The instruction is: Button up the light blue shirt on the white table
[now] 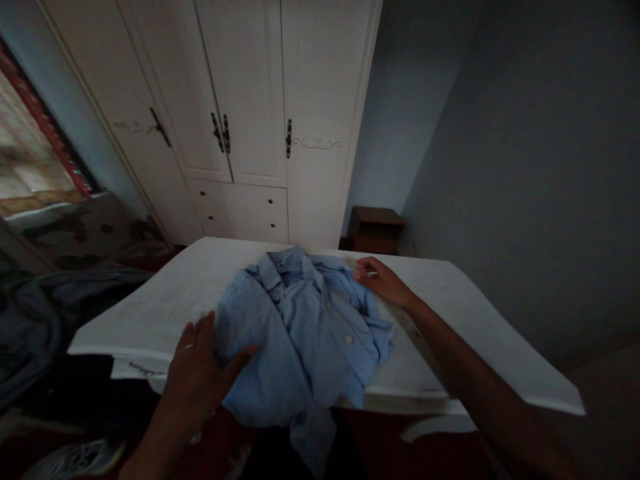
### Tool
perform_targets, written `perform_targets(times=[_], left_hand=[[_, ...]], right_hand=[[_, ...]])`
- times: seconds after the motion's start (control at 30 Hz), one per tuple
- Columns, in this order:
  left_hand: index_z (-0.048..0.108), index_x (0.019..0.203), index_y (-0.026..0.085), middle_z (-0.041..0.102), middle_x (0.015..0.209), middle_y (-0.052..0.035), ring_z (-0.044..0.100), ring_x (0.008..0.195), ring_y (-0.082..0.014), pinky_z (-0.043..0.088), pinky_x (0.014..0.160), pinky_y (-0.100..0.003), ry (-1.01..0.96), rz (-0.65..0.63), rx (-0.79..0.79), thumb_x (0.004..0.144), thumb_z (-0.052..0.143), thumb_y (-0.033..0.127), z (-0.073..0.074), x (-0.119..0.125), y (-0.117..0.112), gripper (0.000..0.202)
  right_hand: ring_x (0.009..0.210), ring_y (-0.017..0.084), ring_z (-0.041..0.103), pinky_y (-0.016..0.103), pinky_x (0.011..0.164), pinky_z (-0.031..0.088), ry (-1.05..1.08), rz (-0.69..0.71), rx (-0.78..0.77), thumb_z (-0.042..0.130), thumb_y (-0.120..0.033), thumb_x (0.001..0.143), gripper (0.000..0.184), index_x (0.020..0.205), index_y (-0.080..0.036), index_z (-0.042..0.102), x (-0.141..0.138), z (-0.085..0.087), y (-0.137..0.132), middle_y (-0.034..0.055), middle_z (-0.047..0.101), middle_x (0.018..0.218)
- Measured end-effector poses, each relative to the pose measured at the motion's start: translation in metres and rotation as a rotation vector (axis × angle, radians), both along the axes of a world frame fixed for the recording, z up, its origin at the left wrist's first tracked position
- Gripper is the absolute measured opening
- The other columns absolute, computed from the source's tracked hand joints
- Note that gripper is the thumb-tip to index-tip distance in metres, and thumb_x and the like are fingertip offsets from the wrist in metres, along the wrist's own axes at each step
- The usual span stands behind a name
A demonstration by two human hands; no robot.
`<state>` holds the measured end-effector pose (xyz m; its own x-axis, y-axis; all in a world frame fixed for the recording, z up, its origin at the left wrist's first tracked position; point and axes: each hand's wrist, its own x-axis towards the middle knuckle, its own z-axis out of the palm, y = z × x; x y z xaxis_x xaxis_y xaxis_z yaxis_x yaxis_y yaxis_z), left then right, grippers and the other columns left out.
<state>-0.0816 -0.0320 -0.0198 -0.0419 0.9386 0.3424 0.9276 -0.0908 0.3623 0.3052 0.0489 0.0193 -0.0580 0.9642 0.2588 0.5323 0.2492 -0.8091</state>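
A light blue button-up shirt [295,327] lies rumpled on a white table [160,300]. Its collar points to the far edge, and part of its lower end hangs over the near edge. On the shirt's left side rests my left hand [200,363], open, thumb spread over the cloth and a ring on one finger. My right hand [384,281] hovers by the shirt's upper right side, fingers loosely bent and apart from the thumb, with nothing visible in them. The shirt's front shows a few pale buttons.
A white wardrobe [255,87] with dark handles stands behind the table. A small brown cabinet [377,217] is in the back corner by the grey wall. Dark clothing [45,320] lies at the left, and a shoe [75,460] is on the floor.
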Motion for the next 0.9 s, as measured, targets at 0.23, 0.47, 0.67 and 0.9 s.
perform_targets(times=[0.23,0.47,0.67,0.9], left_hand=[[0.035,0.145,0.017,0.040,0.147,-0.0189,0.033,0.137,-0.0378,0.025,0.107,-0.057,0.154,-0.079,-0.154,0.073,0.056,0.057,-0.005,0.003,-0.004,0.086],[0.072,0.101,0.021,0.070,0.103,-0.0091,0.066,0.094,-0.0267,0.049,0.083,-0.034,-0.023,-0.243,-0.098,0.081,0.047,0.041,0.021,-0.007,0.014,0.038],[0.070,0.101,0.016,0.068,0.102,-0.0111,0.064,0.093,-0.0287,0.049,0.081,-0.038,-0.059,-0.075,0.193,0.083,0.047,0.035,0.050,-0.027,0.039,0.035],[0.064,0.116,0.009,0.064,0.109,-0.0176,0.058,0.103,-0.0326,0.043,0.084,-0.044,0.043,0.186,0.293,0.088,0.048,0.029,0.095,-0.044,0.106,0.038]], right_hand=[[0.131,0.035,0.044,0.052,0.110,0.033,-0.147,0.030,-0.241,0.078,-0.050,0.064,0.094,0.142,-0.016,0.039,0.017,-0.018,-0.049,0.0180,0.046,0.143],[0.103,0.026,0.065,0.042,0.093,0.050,-0.127,0.038,-0.138,0.072,-0.016,0.064,0.065,0.128,-0.021,0.057,-0.003,-0.019,-0.058,0.0074,0.064,0.125],[0.090,0.022,0.067,0.036,0.086,0.052,0.114,-0.067,-0.118,0.067,-0.014,0.061,0.045,0.105,-0.019,0.070,0.004,0.001,-0.056,0.0027,0.073,0.098],[0.080,0.019,0.066,0.032,0.073,0.053,0.377,-0.318,0.107,0.064,-0.024,0.061,0.047,0.107,-0.015,0.067,0.026,0.049,-0.044,0.0069,0.071,0.100]])
